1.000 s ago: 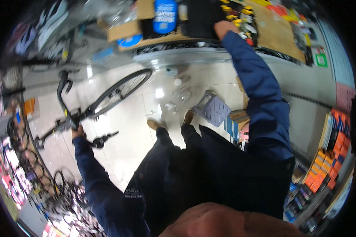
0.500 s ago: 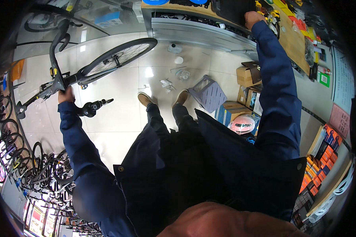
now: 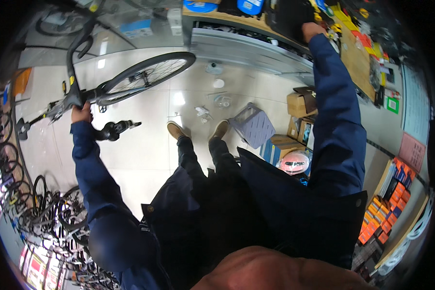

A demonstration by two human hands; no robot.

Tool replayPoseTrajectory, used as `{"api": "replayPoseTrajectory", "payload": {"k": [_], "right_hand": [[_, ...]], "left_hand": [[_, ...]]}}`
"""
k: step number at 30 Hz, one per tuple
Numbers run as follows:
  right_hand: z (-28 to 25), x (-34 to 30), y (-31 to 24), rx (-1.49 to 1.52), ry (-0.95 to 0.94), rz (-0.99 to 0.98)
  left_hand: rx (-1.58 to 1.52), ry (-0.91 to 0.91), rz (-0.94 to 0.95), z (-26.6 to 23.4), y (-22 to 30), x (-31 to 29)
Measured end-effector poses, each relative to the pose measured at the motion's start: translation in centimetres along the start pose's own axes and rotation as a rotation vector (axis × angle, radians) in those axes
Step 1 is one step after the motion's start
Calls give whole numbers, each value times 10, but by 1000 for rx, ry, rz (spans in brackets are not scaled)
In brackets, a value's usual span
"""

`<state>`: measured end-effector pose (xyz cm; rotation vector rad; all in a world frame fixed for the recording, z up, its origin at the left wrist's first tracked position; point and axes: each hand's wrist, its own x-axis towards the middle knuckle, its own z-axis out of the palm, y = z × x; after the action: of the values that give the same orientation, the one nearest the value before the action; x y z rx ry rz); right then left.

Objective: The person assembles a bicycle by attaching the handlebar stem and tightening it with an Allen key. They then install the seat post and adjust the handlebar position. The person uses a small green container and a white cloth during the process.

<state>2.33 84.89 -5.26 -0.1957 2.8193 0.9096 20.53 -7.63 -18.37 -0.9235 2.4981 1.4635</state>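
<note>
Your left hand (image 3: 82,114), nearer, is closed on the bike (image 3: 93,95) at your left, long axis slanting toward the surface's (image 3: 356,65) left corner. Your right hand (image 3: 313,32) touches the near-edge black case (image 3: 287,19); finger opening indeterminable.

Dark drop-bar bicycle (image 3: 74,98) standing on pale floor (image 3: 135,152); black object (image 3: 286,18), perhaps a case, on bench (image 3: 358,67)

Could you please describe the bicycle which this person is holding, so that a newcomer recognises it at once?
Start from the pale tiled floor and look left of the tan shoes. There, a dark drop-bar bicycle extends one spoked wheel toward the workbench. Unlike the crowded bicycles at lower left, it is apart, with the left grip closed on it.
</note>
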Motion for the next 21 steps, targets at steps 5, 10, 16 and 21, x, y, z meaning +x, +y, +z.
{"api": "replayPoseTrajectory", "payload": {"k": [5,10,16,21], "right_hand": [[19,7,13,46,-1,-54],[63,19,36,-46,6,-162],[72,26,51,-120,-62,-320],[-11,-16,33,346,143,-84]], "left_hand": [[342,102,48,1,-4,8],[383,155,13,14,19,-13],[455,215,71,19,49,-41],[499,259,76,23,65,-56]]}}
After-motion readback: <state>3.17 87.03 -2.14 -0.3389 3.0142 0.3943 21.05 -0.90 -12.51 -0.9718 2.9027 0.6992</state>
